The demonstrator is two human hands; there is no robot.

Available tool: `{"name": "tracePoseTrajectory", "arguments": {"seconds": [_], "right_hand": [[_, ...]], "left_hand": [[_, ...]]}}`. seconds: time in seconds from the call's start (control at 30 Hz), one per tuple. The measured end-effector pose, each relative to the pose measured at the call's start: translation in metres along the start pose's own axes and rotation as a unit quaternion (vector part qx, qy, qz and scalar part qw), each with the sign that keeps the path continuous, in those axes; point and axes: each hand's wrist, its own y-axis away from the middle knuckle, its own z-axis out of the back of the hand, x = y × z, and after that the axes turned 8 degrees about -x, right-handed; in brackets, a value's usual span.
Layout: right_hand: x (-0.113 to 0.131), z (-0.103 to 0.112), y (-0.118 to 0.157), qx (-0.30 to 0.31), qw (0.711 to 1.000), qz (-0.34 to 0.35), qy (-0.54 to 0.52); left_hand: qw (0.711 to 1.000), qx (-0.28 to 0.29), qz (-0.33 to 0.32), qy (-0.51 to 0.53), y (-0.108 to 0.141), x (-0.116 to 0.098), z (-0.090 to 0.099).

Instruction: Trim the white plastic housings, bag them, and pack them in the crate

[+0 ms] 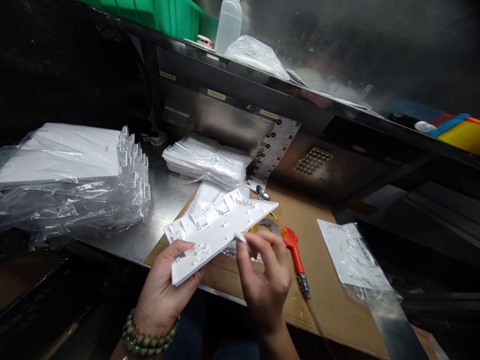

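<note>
My left hand [165, 287] grips a white moulded plastic panel [215, 235] by its near left end, thumb on the inner face. Clips and ribs stand up from that face, and the panel is held tilted above the cardboard. At the panel's near edge, my right hand [268, 275] is closed in a pinch on a small white pointed piece [242, 238]; its kind does not show. Beyond the right hand, a roll of tape [270, 223] is partly hidden by the panel and fingers. A red air blow gun [294, 250] rests just to the right.
Bagged white panels [71, 160] are stacked at the left. Clear plastic bags [208, 159] lie behind my hands. Another bagged panel [350, 255] lies on the cardboard [318, 300] at right. The overhead shelf [255, 80] carries a green crate [161, 17] and a bottle [228, 25].
</note>
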Motion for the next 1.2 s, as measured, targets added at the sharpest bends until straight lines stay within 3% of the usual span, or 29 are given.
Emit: {"name": "tracePoseTrajectory", "arguments": {"seconds": [0.17,0.43,0.63,0.83,0.9,1.03,1.1,1.2], "right_hand": [[0.023,-0.004,0.02,0.018,0.996,0.066,-0.051],[0.004,0.001,0.005,-0.056,0.998,0.03,0.024],[0.028,-0.004,0.028,0.029,0.994,0.085,-0.054],[-0.001,0.014,0.001,-0.068,0.997,-0.003,0.028],[-0.001,0.023,-0.002,-0.027,0.999,-0.022,-0.009],[0.021,0.027,0.008,0.149,0.984,0.026,-0.091],[0.031,0.022,0.016,0.178,0.977,0.052,-0.109],[0.038,0.013,0.025,0.17,0.976,0.08,-0.112]], "left_hand": [[0.999,-0.001,0.04,0.008,0.007,0.002,-0.004],[0.999,0.039,-0.005,-0.008,0.007,0.008,0.002],[0.997,0.066,0.027,0.008,0.006,0.01,0.001],[0.992,0.07,-0.084,-0.068,0.008,0.002,0.007],[0.986,0.078,-0.11,-0.103,0.01,-0.002,0.007],[0.975,0.088,-0.155,-0.13,0.013,-0.002,0.004],[0.975,0.092,-0.154,-0.129,0.014,0.0,0.002],[0.977,0.091,-0.146,-0.127,0.014,0.003,0.0]]}}
